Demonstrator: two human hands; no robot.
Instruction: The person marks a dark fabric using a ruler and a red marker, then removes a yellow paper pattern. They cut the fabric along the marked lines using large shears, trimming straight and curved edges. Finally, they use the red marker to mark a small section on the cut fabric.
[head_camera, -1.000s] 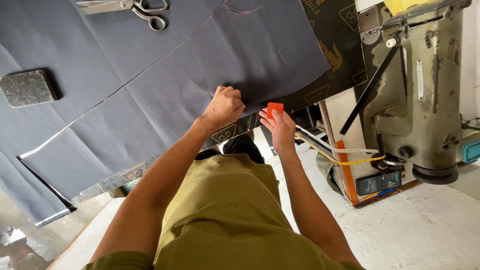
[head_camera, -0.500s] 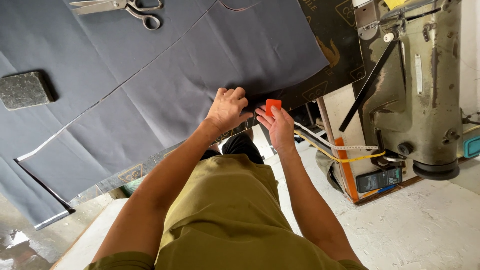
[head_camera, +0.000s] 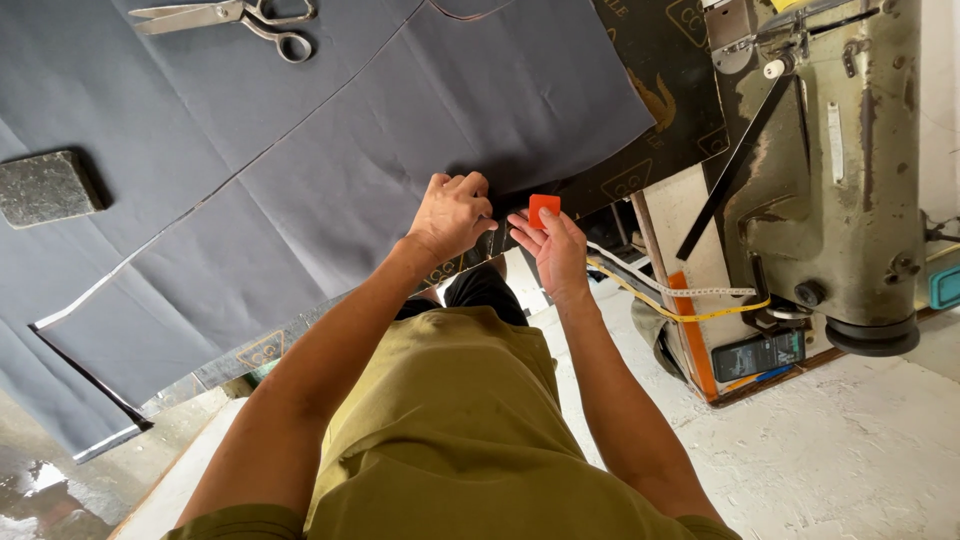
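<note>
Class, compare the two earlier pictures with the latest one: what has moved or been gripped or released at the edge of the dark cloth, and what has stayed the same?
Little moved. The left hand stays on the edge of the dark cloth; the right hand keeps its grip on the small orange piece, now a touch closer to the left hand. Nothing was picked up or let go. The scissors, the grey block and the sewing machine kept their places.

A worn industrial sewing machine (head_camera: 840, 170) stands over pale, rough flooring (head_camera: 850, 450), seemingly wet at lower left.
</note>
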